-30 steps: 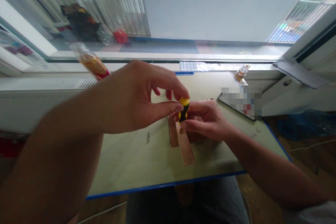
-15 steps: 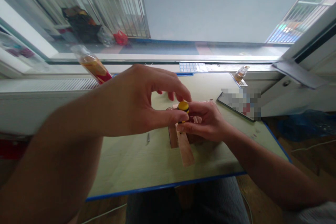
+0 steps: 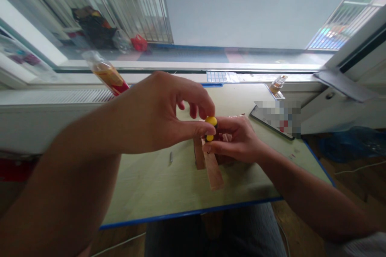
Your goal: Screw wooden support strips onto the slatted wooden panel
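My left hand (image 3: 159, 114) pinches the yellow-and-black screwdriver handle (image 3: 210, 128) between thumb and fingertips, with the tool standing upright over the wooden pieces (image 3: 211, 166). My right hand (image 3: 238, 138) is closed around the lower part of the screwdriver and rests on the wood, steadying it. The wooden strips lie side by side on the pale green table (image 3: 150, 184), and the nearest one points toward me. The tool's tip is hidden by my fingers.
A loose screw (image 3: 170, 157) lies on the table left of the wood. A phone (image 3: 271, 120) rests at the right. A plastic bottle (image 3: 105, 74) and a small bottle (image 3: 277, 84) stand by the window sill. The table's blue front edge (image 3: 193, 212) is near my lap.
My left fingers have shifted their pinch around the handle top, and the screwdriver sits slightly lower than a second ago. My right hand has stayed on the wood.
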The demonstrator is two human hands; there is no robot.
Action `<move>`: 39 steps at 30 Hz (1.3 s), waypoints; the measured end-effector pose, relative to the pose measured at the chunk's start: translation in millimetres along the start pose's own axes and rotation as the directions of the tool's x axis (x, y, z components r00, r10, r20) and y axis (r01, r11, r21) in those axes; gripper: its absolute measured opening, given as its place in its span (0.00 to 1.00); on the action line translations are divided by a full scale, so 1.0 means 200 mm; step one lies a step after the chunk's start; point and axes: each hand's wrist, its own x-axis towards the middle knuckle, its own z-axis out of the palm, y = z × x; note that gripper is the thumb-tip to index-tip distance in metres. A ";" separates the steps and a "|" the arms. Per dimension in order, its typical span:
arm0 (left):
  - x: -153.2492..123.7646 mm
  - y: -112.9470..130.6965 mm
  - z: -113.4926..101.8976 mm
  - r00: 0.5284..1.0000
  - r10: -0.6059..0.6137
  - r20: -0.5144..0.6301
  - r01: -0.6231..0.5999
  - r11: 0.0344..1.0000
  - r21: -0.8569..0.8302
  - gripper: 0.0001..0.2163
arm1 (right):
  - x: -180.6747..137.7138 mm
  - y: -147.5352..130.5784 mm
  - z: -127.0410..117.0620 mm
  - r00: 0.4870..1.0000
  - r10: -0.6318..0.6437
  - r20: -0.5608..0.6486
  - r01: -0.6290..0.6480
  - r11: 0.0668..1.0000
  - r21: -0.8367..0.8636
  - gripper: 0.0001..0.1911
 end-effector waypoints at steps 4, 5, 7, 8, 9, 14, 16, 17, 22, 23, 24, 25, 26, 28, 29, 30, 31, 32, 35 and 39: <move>-0.01 -0.01 0.00 1.000 0.021 0.008 -0.021 1.000 -0.022 0.05 | 0.00 -0.01 0.00 1.000 0.006 0.009 -0.006 0.999 0.044 0.09; -0.01 -0.01 0.00 1.000 0.020 0.012 -0.020 0.999 -0.028 0.05 | 0.00 0.00 0.00 1.000 0.006 0.008 -0.006 0.999 0.054 0.09; -0.01 -0.01 0.00 0.999 0.020 0.027 -0.019 0.999 -0.036 0.06 | -0.01 0.01 0.00 1.000 0.006 0.007 -0.007 0.998 0.067 0.10; -0.01 -0.01 0.00 0.999 0.021 0.035 -0.020 0.999 -0.038 0.06 | -0.01 0.01 0.00 1.000 0.007 0.008 -0.008 0.998 0.069 0.10; -0.01 -0.01 0.00 0.999 0.021 0.039 -0.020 0.999 -0.040 0.07 | -0.01 0.01 0.00 1.000 0.008 0.008 -0.008 0.998 0.070 0.11; -0.02 -0.02 0.00 0.999 0.029 0.043 -0.028 0.999 -0.039 0.09 | -0.01 0.02 0.00 1.000 0.010 0.014 -0.011 0.998 0.060 0.12; -0.03 -0.03 0.00 0.998 0.043 0.048 -0.041 0.998 -0.038 0.10 | -0.01 0.02 0.00 1.000 0.014 0.013 -0.014 0.998 0.053 0.13; -0.03 -0.02 -0.01 0.997 0.051 0.049 -0.049 0.998 -0.040 0.10 | -0.02 0.03 0.00 1.000 0.016 0.011 -0.016 0.999 0.050 0.13; -0.02 -0.01 -0.01 0.996 0.070 0.052 -0.067 0.996 -0.051 0.11 | -0.02 0.03 0.01 1.000 0.007 0.006 -0.007 0.999 0.040 0.12; -0.02 -0.01 -0.01 0.997 0.057 0.048 -0.055 0.997 -0.047 0.11 | -0.01 0.03 0.01 1.000 0.000 0.007 0.000 0.999 0.036 0.11; -0.02 0.00 -0.01 0.998 0.042 0.038 -0.040 0.998 -0.040 0.10 | -0.01 0.02 0.01 1.000 -0.007 0.006 0.007 1.000 0.030 0.10; -0.01 0.00 -0.01 0.999 0.026 0.025 -0.025 0.999 -0.028 0.09 | -0.01 0.02 0.01 1.000 -0.011 0.002 0.011 1.000 0.026 0.09; -0.01 -0.01 -0.01 1.000 0.013 0.009 -0.013 1.000 -0.014 0.07 | -0.01 0.02 0.01 1.000 -0.013 -0.002 0.014 1.000 0.021 0.09; -0.01 -0.01 0.00 1.000 -0.004 -0.011 0.005 1.000 0.018 0.06 | 0.00 0.01 0.01 1.000 -0.010 -0.011 0.010 1.000 0.016 0.09; 0.00 -0.02 0.00 1.000 -0.008 -0.016 0.009 0.999 0.031 0.05 | 0.00 0.01 0.01 1.000 -0.007 -0.014 0.007 1.000 0.016 0.10; 0.00 -0.02 0.00 1.000 -0.009 -0.021 0.010 0.999 0.041 0.05 | 0.00 0.01 0.02 1.000 -0.003 -0.016 0.004 1.000 0.018 0.11; 0.00 -0.02 0.00 1.000 -0.009 -0.026 0.011 0.999 0.048 0.05 | 0.00 0.02 0.02 1.000 0.000 -0.018 0.000 1.000 0.021 0.11; 0.00 -0.02 0.00 1.000 -0.009 -0.029 0.010 0.999 0.050 0.04 | 0.00 0.02 0.02 1.000 0.004 -0.021 -0.003 1.000 0.026 0.12; 0.00 -0.02 0.01 0.999 -0.010 -0.032 0.011 0.999 0.035 0.04 | -0.01 0.03 0.03 0.999 0.016 -0.031 -0.015 0.999 0.049 0.13; 0.00 -0.01 0.01 1.000 -0.004 -0.028 0.004 1.000 0.017 0.05 | -0.01 0.05 0.03 0.999 0.040 -0.029 -0.037 0.994 0.098 0.14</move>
